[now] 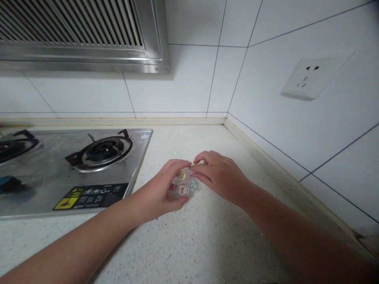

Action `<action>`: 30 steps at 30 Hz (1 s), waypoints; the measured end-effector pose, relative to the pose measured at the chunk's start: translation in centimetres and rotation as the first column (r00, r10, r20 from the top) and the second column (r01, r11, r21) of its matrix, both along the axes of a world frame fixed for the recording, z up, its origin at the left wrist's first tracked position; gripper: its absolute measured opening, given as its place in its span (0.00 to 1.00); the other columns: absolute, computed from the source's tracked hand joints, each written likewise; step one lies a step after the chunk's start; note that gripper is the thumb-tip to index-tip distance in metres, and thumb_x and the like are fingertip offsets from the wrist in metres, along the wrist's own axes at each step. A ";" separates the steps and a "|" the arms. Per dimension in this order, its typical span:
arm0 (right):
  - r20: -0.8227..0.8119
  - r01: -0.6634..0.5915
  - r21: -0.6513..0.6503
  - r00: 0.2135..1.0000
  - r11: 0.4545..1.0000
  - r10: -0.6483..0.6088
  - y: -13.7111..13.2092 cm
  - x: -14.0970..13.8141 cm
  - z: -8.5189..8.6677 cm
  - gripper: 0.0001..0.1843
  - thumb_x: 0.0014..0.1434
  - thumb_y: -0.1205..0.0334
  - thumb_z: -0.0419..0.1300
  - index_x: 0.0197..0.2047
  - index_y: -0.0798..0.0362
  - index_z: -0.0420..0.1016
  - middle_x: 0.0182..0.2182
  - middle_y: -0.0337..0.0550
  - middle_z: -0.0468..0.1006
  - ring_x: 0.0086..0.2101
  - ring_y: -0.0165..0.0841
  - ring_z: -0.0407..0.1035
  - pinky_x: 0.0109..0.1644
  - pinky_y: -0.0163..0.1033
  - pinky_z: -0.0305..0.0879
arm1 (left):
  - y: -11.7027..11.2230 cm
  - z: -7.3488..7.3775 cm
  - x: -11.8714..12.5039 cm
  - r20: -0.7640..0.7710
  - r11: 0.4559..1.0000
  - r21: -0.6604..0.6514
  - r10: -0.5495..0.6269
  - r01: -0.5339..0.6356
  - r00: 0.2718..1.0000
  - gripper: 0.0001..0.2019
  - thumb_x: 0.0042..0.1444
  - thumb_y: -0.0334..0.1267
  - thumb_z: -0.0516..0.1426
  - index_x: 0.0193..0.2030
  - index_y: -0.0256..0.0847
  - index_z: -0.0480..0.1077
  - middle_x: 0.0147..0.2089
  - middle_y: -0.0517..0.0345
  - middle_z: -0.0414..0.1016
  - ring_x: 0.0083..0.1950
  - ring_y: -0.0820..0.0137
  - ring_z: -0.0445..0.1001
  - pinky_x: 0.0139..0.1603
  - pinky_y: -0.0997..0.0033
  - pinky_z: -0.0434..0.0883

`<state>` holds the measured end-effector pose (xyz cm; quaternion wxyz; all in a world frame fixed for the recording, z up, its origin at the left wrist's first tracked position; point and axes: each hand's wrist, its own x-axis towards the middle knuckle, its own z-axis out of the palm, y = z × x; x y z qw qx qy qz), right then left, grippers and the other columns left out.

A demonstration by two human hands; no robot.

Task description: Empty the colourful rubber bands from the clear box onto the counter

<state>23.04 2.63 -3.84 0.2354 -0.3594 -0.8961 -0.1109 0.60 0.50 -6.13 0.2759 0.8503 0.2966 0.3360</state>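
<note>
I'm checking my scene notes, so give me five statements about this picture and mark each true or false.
1. The left hand holds the clear container. True.
2. The right hand rests on the stove. False: it is at the container.
3. The contents all share one colour. False: yellow, pinkish and pale blue-green ones show.
4. The socket is on the right wall. True.
5. The range hood is above the container. False: it is above the stove.
</note>
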 end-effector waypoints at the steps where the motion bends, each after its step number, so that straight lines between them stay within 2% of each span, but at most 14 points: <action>1: -0.012 0.011 0.017 1.000 1.000 -0.010 -0.1 -0.1 0.0 0.05 0.63 0.60 0.63 0.40 0.50 0.80 0.43 0.41 0.77 0.39 0.34 0.70 0.41 0.40 0.64 | -0.1 0.1 0.1 0.000 1.000 0.003 -0.002 0.002 1.000 0.37 0.53 0.28 0.62 0.67 0.52 0.52 0.63 0.49 0.57 0.63 0.57 0.63 0.61 0.49 0.70; 5: -0.049 0.035 0.095 0.998 0.995 -0.031 -0.4 -0.4 0.1 0.04 0.60 0.62 0.66 0.35 0.54 0.79 0.39 0.40 0.78 0.36 0.33 0.70 0.39 0.40 0.63 | -0.7 0.4 0.4 0.006 1.000 0.002 -0.008 0.008 1.000 0.38 0.53 0.28 0.61 0.67 0.52 0.51 0.63 0.48 0.57 0.63 0.58 0.62 0.65 0.47 0.67; 9: -0.029 0.002 0.154 1.000 0.988 0.002 -0.7 -0.5 0.3 0.04 0.59 0.65 0.65 0.33 0.55 0.78 0.38 0.40 0.79 0.35 0.34 0.69 0.39 0.41 0.63 | -1.0 0.5 0.5 0.007 1.000 0.000 -0.007 0.007 1.000 0.38 0.53 0.28 0.61 0.67 0.52 0.51 0.64 0.48 0.56 0.63 0.58 0.62 0.64 0.47 0.67; 17: -0.013 -0.121 0.170 0.992 0.978 0.125 -0.2 -0.1 0.3 0.09 0.64 0.65 0.60 0.31 0.55 0.76 0.38 0.43 0.79 0.35 0.34 0.66 0.38 0.41 0.62 | -1.3 0.9 0.7 -0.026 1.000 -0.028 -0.007 0.007 1.000 0.39 0.53 0.28 0.62 0.68 0.53 0.50 0.65 0.48 0.55 0.64 0.58 0.60 0.62 0.50 0.70; 22: -0.034 -0.151 0.196 0.986 0.969 0.161 0.0 0.1 0.2 0.09 0.64 0.66 0.59 0.32 0.55 0.76 0.38 0.43 0.79 0.35 0.33 0.66 0.38 0.40 0.62 | -1.5 1.0 0.8 -0.020 1.000 -0.019 0.009 -0.010 1.000 0.39 0.53 0.28 0.62 0.68 0.53 0.51 0.65 0.49 0.55 0.63 0.58 0.61 0.63 0.51 0.70; 26: -0.046 -0.157 0.186 0.985 0.970 0.168 0.1 0.1 0.1 0.08 0.64 0.65 0.59 0.34 0.55 0.77 0.39 0.43 0.78 0.35 0.34 0.66 0.38 0.40 0.62 | -1.3 0.8 0.8 -0.002 1.000 -0.012 0.011 -0.011 1.000 0.40 0.52 0.27 0.62 0.68 0.53 0.51 0.65 0.48 0.56 0.64 0.57 0.61 0.60 0.54 0.73; 30: -0.074 -0.172 0.168 0.980 0.971 0.186 0.1 0.4 0.2 0.08 0.66 0.64 0.58 0.36 0.54 0.77 0.39 0.44 0.79 0.36 0.34 0.67 0.40 0.40 0.63 | -1.2 0.7 0.6 0.025 0.999 -0.031 0.013 -0.012 1.000 0.39 0.52 0.27 0.62 0.68 0.53 0.51 0.65 0.49 0.55 0.63 0.58 0.61 0.51 0.63 0.78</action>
